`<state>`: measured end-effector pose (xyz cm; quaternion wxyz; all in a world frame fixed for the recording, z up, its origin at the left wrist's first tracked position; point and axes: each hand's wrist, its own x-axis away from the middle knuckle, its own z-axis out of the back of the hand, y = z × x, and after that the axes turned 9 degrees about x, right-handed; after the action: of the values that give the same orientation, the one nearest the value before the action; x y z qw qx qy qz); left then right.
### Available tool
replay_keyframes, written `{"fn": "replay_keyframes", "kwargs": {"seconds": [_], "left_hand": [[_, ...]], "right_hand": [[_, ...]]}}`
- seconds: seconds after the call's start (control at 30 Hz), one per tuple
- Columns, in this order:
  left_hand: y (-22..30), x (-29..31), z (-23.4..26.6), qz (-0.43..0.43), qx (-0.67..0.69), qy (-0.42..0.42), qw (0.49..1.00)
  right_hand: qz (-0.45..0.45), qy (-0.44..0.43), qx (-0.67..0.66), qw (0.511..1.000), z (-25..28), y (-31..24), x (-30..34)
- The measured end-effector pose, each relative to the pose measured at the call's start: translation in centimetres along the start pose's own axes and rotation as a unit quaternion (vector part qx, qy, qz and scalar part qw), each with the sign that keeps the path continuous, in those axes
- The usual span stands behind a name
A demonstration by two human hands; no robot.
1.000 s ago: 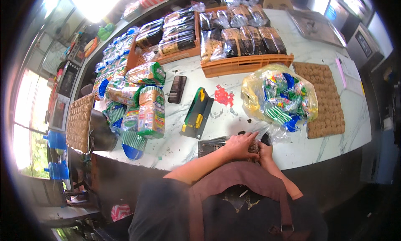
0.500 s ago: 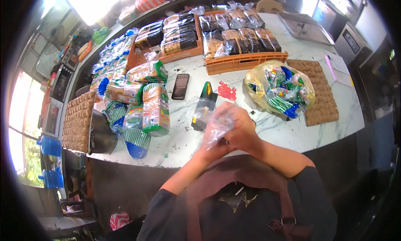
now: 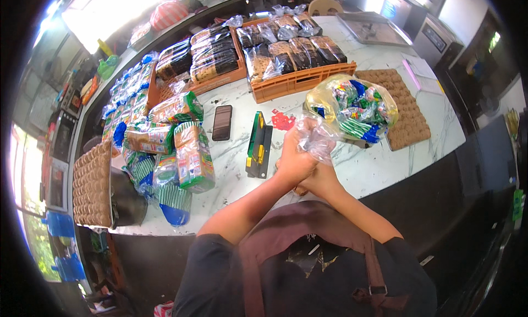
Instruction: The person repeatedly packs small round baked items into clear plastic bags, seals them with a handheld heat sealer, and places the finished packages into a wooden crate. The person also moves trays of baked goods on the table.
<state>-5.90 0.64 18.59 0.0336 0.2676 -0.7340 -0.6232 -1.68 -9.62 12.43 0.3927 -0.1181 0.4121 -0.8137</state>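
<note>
In front of my chest, both hands are together around crumpled clear plastic (image 3: 318, 141), which looks like a bag's gathered neck. My left hand (image 3: 297, 162) is closed on it, with the loose end sticking up. My right hand (image 3: 322, 177) is pressed close against the left, its fingers mostly hidden. Something brown shows below them, too covered to name. Just left of my hands stands a black, green and yellow bag-neck sealer (image 3: 258, 146). Small red scraps (image 3: 282, 119) lie beyond it.
Packaged loaves (image 3: 193, 157) are piled at left beside a phone (image 3: 222, 123). Orange crates (image 3: 302, 81) of dark-wrapped bread stand at the back. A yellow bag (image 3: 391, 111) of wrappers sits right, against a brown bumpy mat (image 3: 410, 122). A metal tray (image 3: 379, 34) lies far right.
My hands have turned over against each other, the left now uppermost with the clear plastic pointing away to the right. The view has shifted, and the sealer is no longer partly covered by plastic.
</note>
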Motion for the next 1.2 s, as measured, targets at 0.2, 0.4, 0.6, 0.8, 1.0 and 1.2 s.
{"fn": "replay_keyframes", "kwargs": {"seconds": [0.2,0.4,0.6,0.8,1.0,1.2], "left_hand": [[3.0,-0.9,0.2,0.156,0.236,-0.032,0.959],[7.8,-3.1,5.3,0.090,0.300,-0.070,0.947],[11.0,2.1,7.7,-0.397,-0.432,-0.346,0.732],[4.5,-0.3,10.5,-0.489,-0.608,-0.349,0.520],[3.1,-0.7,12.4,-0.402,-0.658,-0.416,0.482],[3.8,2.2,10.7,-0.065,-0.627,-0.444,0.637]], "right_hand": [[-0.022,-0.045,-0.077,0.996,-1.1,1.3,-1.6],[0.012,-0.083,-0.059,0.995,-1.5,-0.8,-1.7],[0.085,-0.163,-0.036,0.982,-2.3,0.2,-4.6],[0.087,-0.294,-0.034,0.951,-1.8,-0.7,-6.2],[0.206,-0.286,0.009,0.936,-1.1,0.2,-6.0],[0.344,-0.160,0.019,0.925,-1.0,0.6,-3.5]]}}
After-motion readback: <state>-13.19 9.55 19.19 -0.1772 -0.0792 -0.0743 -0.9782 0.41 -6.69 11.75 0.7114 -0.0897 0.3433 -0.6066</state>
